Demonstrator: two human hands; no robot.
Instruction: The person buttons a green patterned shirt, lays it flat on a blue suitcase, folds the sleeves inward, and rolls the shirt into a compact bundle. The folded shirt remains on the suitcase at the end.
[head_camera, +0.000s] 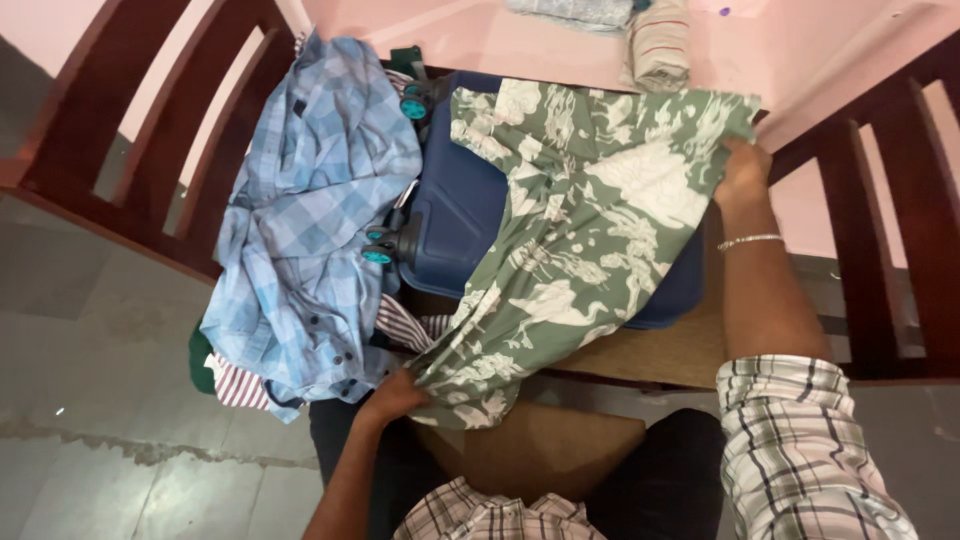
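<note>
While my left hand pinches the green floral shirt's near corner and my right hand grips the far one, it lies spread, unfolded; the blue checked shirt waits crumpled.

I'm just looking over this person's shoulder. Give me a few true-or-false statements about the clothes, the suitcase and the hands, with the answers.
1. Both hands grip the green floral shirt. True: the left hand holds its near end, the right hand its far corner.
2. The green shirt lies spread over a red suitcase. False: the suitcase is dark blue.
3. A blue checked shirt lies to the left of the suitcase. True.
4. The right wrist is bare. False: it wears a thin silver bracelet.
5. The suitcase wheels are teal. True.
</note>
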